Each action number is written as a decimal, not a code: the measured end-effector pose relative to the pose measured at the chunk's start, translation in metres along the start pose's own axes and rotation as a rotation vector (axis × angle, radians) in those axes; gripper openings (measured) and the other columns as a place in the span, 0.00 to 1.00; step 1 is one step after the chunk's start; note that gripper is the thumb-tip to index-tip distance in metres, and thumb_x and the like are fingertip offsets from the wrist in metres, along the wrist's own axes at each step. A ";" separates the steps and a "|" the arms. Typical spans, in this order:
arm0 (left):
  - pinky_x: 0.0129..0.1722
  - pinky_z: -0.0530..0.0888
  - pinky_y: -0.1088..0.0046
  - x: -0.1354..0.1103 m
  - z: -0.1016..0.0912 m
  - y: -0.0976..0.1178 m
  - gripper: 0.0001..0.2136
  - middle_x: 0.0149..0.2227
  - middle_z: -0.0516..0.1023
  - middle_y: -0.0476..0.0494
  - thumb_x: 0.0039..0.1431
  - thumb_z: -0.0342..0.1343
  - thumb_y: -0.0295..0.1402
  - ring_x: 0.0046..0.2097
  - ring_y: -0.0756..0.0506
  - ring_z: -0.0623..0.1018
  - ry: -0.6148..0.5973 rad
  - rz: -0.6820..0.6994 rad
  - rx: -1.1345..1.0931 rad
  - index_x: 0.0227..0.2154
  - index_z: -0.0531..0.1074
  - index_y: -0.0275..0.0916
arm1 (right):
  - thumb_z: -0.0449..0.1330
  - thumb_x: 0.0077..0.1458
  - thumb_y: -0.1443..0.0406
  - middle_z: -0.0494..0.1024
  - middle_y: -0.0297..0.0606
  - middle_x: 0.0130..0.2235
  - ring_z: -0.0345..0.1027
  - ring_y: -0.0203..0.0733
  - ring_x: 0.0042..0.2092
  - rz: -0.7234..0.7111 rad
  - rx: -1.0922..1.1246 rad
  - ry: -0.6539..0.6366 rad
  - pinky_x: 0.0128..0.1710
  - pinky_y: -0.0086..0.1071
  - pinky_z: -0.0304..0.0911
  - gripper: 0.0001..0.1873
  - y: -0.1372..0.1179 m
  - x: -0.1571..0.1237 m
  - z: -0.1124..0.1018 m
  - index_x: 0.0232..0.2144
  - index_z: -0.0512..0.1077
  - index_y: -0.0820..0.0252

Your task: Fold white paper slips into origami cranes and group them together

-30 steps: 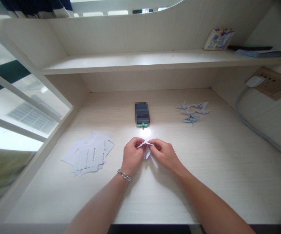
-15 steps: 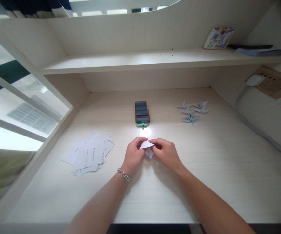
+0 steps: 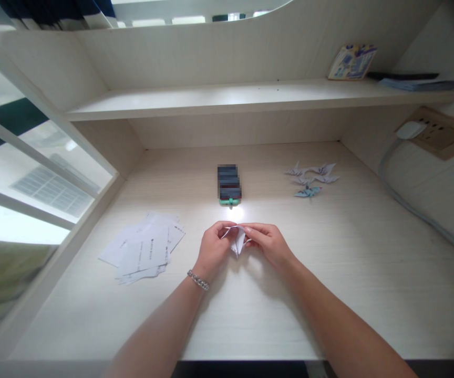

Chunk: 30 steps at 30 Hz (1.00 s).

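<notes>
Folded paper (image 3: 237,240) front centre (phone (image 3: 229,184) behind it), sheets (image 3: 144,252) left, cranes (image 3: 310,178) rear right.

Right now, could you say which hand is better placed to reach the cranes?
Right, probably: both hands pinch the paper, but the right hand is nearer the cranes, the left hand nearer the sheets.

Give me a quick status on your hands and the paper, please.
Left hand and right hand both pinching the folded paper. Loose sheets to the left, phone ahead, paper cranes far right, all apart from it.
</notes>
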<state>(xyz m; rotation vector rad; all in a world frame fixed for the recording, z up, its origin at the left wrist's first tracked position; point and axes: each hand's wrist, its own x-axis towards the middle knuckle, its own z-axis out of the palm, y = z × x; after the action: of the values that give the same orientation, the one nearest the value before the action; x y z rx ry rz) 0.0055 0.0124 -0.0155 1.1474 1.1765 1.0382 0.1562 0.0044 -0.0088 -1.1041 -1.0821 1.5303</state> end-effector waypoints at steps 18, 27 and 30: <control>0.29 0.70 0.74 -0.002 -0.001 0.001 0.15 0.33 0.77 0.39 0.50 0.59 0.41 0.31 0.48 0.75 -0.088 -0.027 0.001 0.36 0.74 0.34 | 0.67 0.42 0.59 0.76 0.37 0.30 0.66 0.37 0.29 0.062 0.139 -0.079 0.31 0.33 0.61 0.15 0.011 0.006 -0.005 0.33 0.76 0.59; 0.33 0.71 0.72 -0.004 -0.001 0.001 0.11 0.37 0.78 0.39 0.48 0.60 0.34 0.36 0.46 0.76 -0.079 0.021 0.051 0.35 0.75 0.35 | 0.68 0.40 0.60 0.77 0.38 0.28 0.67 0.37 0.28 -0.033 -0.071 -0.020 0.30 0.32 0.62 0.15 0.010 0.006 -0.006 0.32 0.77 0.62; 0.35 0.71 0.71 -0.004 -0.001 0.002 0.11 0.38 0.78 0.39 0.49 0.58 0.31 0.37 0.45 0.76 -0.088 0.051 0.088 0.36 0.75 0.35 | 0.67 0.40 0.60 0.77 0.38 0.27 0.67 0.37 0.28 -0.039 -0.113 -0.004 0.29 0.32 0.62 0.15 0.008 0.005 -0.005 0.31 0.77 0.62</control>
<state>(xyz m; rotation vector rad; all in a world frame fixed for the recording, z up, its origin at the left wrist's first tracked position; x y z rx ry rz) 0.0040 0.0085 -0.0132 1.2851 1.1378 0.9721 0.1591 0.0090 -0.0183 -1.1498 -1.1986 1.4558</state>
